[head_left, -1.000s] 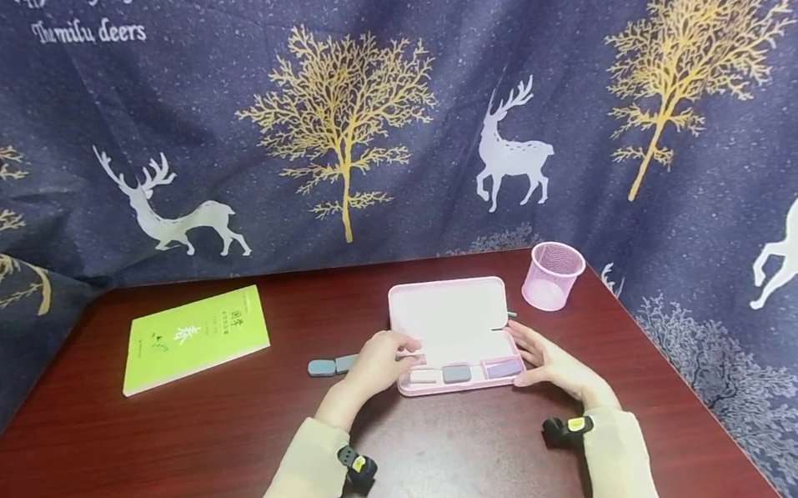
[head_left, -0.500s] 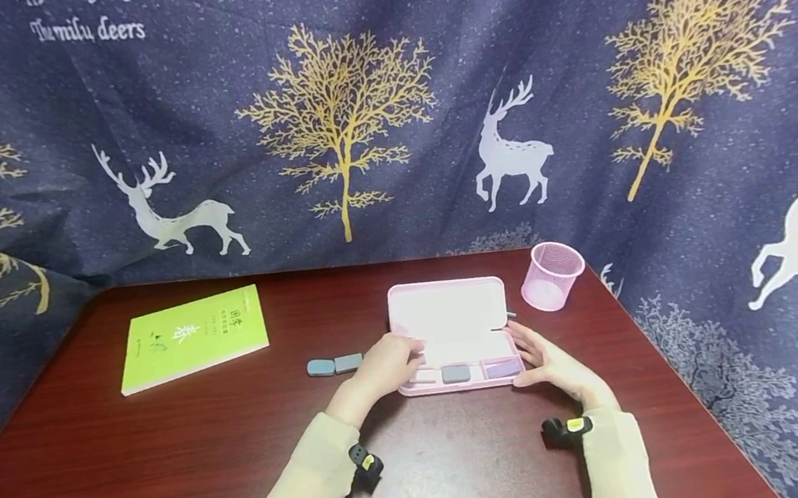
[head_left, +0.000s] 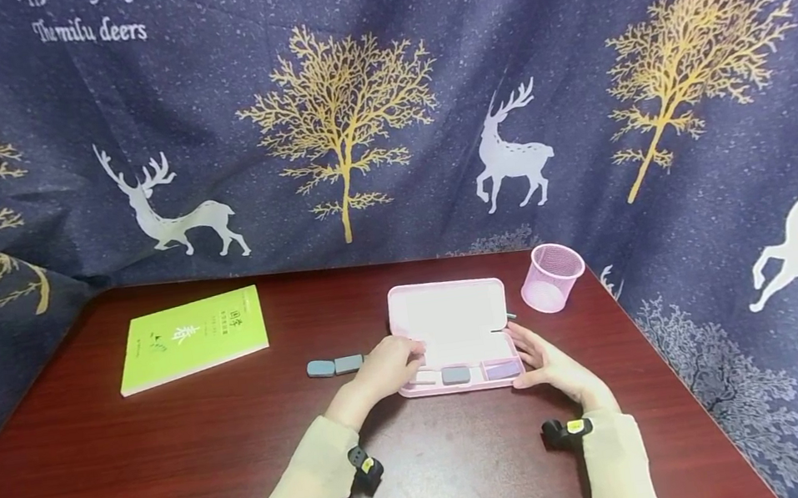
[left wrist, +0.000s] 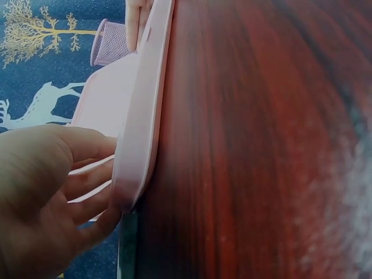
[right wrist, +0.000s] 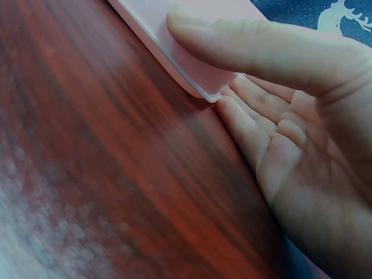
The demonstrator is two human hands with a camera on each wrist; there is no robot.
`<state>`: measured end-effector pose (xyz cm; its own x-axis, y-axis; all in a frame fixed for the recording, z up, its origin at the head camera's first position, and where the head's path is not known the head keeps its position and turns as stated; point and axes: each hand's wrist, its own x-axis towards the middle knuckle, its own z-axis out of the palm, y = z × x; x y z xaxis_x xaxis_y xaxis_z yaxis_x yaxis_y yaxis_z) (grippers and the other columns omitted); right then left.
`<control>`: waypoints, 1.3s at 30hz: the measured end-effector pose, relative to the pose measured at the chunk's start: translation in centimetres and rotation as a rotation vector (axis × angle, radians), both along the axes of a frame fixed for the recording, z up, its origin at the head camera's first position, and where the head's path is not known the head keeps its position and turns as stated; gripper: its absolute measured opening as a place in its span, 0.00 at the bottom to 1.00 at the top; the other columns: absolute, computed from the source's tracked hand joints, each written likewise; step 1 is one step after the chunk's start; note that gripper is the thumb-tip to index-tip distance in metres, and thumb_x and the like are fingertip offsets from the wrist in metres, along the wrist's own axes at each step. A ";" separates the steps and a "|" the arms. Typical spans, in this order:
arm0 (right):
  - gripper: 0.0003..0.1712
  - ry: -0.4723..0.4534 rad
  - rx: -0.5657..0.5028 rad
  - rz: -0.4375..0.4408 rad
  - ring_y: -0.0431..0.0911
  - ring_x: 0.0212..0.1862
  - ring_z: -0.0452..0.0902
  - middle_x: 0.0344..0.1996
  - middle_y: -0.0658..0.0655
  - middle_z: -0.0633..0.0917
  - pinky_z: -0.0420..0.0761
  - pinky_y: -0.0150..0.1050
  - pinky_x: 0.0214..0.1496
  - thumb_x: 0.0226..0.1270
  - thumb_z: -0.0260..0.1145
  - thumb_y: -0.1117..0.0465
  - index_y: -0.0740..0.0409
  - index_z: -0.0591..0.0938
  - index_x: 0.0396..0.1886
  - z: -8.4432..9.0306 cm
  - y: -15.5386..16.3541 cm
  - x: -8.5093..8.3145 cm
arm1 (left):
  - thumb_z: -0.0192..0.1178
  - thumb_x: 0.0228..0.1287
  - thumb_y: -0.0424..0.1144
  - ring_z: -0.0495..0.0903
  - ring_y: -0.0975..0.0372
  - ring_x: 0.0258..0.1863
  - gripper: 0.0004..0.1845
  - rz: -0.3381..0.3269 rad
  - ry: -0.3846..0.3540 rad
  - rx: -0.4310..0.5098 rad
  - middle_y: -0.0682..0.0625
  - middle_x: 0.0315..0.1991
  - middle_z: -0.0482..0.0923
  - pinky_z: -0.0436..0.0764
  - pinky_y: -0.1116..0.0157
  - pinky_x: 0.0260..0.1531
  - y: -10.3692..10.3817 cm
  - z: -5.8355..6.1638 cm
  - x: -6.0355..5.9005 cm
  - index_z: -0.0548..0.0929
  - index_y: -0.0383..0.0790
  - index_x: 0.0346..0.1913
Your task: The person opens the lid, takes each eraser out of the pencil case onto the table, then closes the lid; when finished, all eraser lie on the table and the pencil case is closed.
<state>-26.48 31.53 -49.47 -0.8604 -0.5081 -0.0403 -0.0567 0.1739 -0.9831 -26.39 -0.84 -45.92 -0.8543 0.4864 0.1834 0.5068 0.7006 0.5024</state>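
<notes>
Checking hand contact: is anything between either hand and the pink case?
Nothing visible. The left hand touches the pink case at its left end; the right hand holds its right corner directly.

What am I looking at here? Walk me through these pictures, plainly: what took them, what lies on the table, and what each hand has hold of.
No machine: a person works bare-handed and wears three cameras. The wide picture comes from the head; the two close-ups come from small cameras strapped to each wrist.

On the dark red table lies an open pink pencil case with small erasers in its tray. The left hand rests at the case's left end, fingers reaching into the tray; the right hand steadies its right end, thumb on the rim. Neither hand's grip closes around a loose thing that I can see.

Nearby: two grey erasers, a green book and a pink mesh cup, before a deer-print curtain.
</notes>
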 end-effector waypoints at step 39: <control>0.60 0.006 0.023 -0.003 0.70 0.75 0.40 0.76 0.72 0.43 0.67 0.18 0.61 0.53 0.71 0.74 0.66 0.42 0.77 0.3 -0.1 0.0 | 0.63 0.65 0.36 0.84 0.55 0.51 0.12 0.025 -0.128 0.052 0.44 0.47 0.86 0.81 0.57 0.53 -0.4 0.1 -0.8 0.86 0.36 0.49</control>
<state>-26.44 31.45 -49.22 -0.8620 -0.5047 -0.0464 -0.0625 0.1966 -0.9785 -27.19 -1.27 -45.82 -0.8842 0.4569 0.0971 0.4188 0.6835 0.5978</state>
